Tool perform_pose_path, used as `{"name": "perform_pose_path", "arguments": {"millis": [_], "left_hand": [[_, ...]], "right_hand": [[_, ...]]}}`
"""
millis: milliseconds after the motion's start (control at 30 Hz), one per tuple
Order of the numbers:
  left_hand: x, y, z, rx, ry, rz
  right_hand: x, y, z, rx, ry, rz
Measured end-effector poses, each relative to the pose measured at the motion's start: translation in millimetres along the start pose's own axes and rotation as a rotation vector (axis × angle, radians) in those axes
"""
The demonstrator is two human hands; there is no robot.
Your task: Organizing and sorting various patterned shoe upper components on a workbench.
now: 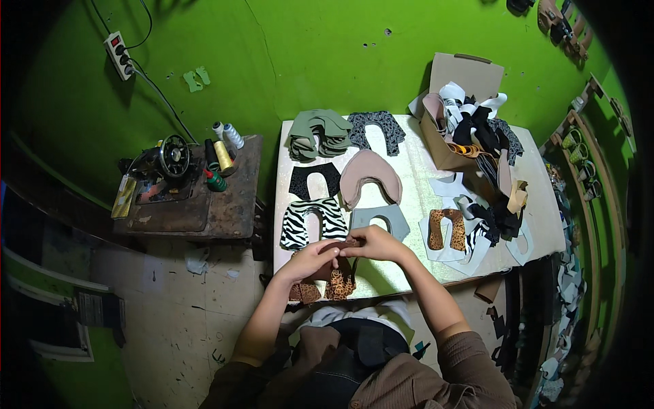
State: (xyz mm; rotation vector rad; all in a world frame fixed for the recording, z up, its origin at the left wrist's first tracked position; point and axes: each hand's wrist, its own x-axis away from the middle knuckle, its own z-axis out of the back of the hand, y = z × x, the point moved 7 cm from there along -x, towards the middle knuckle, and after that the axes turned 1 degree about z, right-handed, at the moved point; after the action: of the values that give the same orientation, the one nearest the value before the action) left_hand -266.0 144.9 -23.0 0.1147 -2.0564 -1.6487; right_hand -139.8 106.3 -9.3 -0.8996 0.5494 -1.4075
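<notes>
Here, a brown piece (pixel 351 243) is pinched between the fingertips of the left hand (pixel 312 262) and the right hand (pixel 376 244), above the table (pixel 414 160) near its front edge; leopard-print pieces (pixel 340 285) are partly covered by the hands, and a zebra-print piece (pixel 296 230) is laid just beyond.

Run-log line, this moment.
left hand: holding brown piece | right hand: same piece | nearer body: leopard-print pieces | beyond: zebra-print piece

The sewing machine (pixel 145 170) stands left of the table (pixel 417 146), on which a box (pixel 443 153) sits right of stacked pieces (pixel 368 168).
</notes>
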Motion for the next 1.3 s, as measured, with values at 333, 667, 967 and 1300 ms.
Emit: {"name": "perform_pose_path", "arguments": {"millis": [333, 667, 967, 1300], "left_hand": [[39.0, -63.1, 38.4, 0.333, 0.232, 0.17], [56.9, -115.0, 80.5, -0.155, 0.398, 0.126], [54.0, -73.2, 84.6, -0.67, 0.613, 0.113], [57.6, -37.3, 34.1, -1.158, 0.725, -0.31]], "right_hand": [[1.1, 62.5, -65.1, -0.677, -0.07, -0.121], [-12.7, 64.9, -93.6, -0.551, 0.109, -0.246], [-7.9, 37.9, -66.4, 0.05, 0.417, -0.108], [4.7, 7.3, -70.7, 0.257, 0.524, 0.224]]}}
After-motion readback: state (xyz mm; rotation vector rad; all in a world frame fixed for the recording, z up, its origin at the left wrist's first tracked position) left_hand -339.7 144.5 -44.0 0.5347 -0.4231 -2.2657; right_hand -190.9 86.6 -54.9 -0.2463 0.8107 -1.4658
